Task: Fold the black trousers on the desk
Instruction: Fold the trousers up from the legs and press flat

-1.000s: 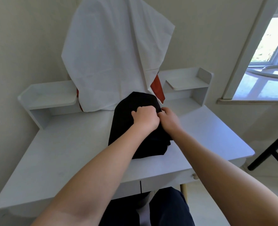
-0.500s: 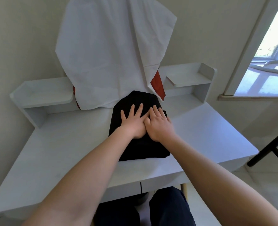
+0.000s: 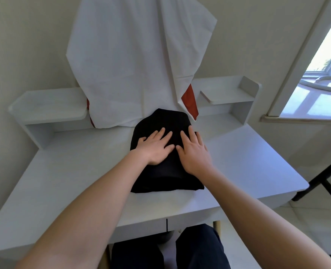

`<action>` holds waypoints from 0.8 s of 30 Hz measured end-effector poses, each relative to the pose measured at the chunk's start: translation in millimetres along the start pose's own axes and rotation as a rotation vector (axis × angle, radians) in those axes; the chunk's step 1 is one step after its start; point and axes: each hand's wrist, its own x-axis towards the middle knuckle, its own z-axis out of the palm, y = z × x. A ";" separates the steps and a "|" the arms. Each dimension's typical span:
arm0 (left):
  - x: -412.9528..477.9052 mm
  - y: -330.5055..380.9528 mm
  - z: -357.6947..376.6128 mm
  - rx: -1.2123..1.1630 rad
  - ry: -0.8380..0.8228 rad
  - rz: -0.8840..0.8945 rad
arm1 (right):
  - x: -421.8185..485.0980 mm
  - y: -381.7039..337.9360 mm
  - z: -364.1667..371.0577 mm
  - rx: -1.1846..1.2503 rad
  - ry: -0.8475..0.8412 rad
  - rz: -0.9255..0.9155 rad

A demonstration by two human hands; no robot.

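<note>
The black trousers lie folded mid-desk; left hand and right hand press flat on top, fingers straight, grasping nothing; lifting unevenly could let the thick layers spring open or skew

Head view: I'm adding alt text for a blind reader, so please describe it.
A person's left hand and right hand press flat, side by side, on a folded bundle of black trousers lying on a white desk. A white cloth hangs behind the bundle.
</note>
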 end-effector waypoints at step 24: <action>-67.0 25.8 -6.1 -0.042 0.267 -0.357 | 72.9 -44.9 -24.2 -0.194 -0.253 -0.298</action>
